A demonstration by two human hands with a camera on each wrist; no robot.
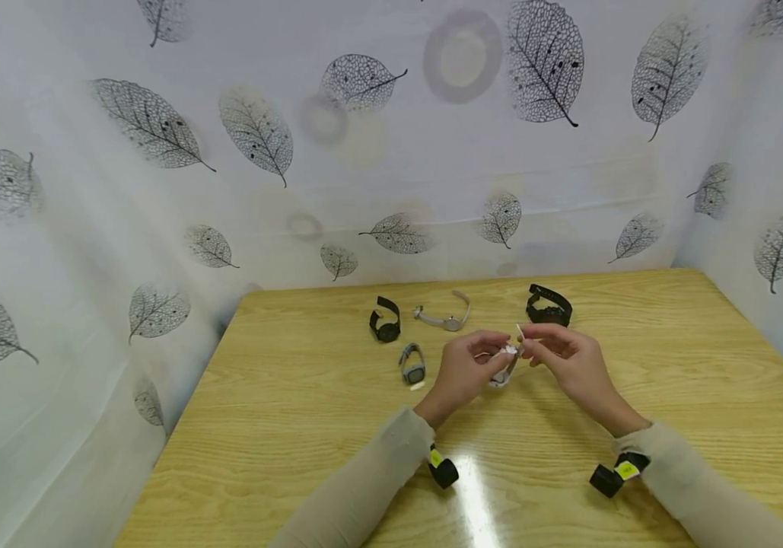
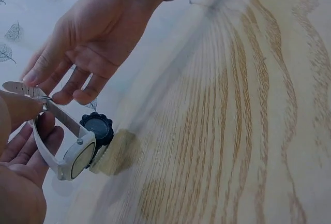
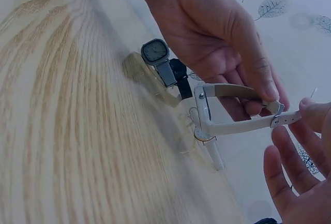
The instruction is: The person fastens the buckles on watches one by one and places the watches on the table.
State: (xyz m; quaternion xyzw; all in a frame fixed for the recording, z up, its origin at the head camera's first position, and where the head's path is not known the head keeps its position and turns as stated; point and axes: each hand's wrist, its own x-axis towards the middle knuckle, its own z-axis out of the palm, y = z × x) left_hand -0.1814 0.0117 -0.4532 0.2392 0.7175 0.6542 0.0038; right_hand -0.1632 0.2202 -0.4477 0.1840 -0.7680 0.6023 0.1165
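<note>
Across the rear and both sides: pale hanging fabric (image 1: 405, 160), printed with dark leaf skeletons and soft rings. Below it: wood-grained counter (image 1: 281, 426), yellowish, with a bright strip of reflected light in the foreground. Over the counter from the near side: two light-coloured sleeves, left sleeve (image 1: 377, 472) and right sleeve (image 1: 699, 472).

With the left hand (image 1: 461, 373): grasping, thumb and fingers pinched beside the metal buckle (image 3: 277, 111) of a white watch (image 3: 232, 127). With the right hand (image 1: 577, 369): grasping, thumb and fingers pinched on the strap end (image 3: 291, 118) of the same watch. At each wrist: black unit with yellow label, left unit (image 1: 443, 470) and right unit (image 1: 608, 481).

On the counter, beyond the right fingers: bulky black watch (image 1: 550, 314). Further left: pale-strapped watch (image 1: 453, 324), strap curved, case round. Left of that: slim black watch (image 1: 387, 332), strap bent upward. Nearer, beside the left hand: grey watch (image 1: 415, 375), case squarish.

Between the hands, raised off the counter: white watch, strap brought into a loop, case lower than the fingertips. At the buckle: strap end reaching past toward the right thumb. Pin seating: too small to tell.
</note>
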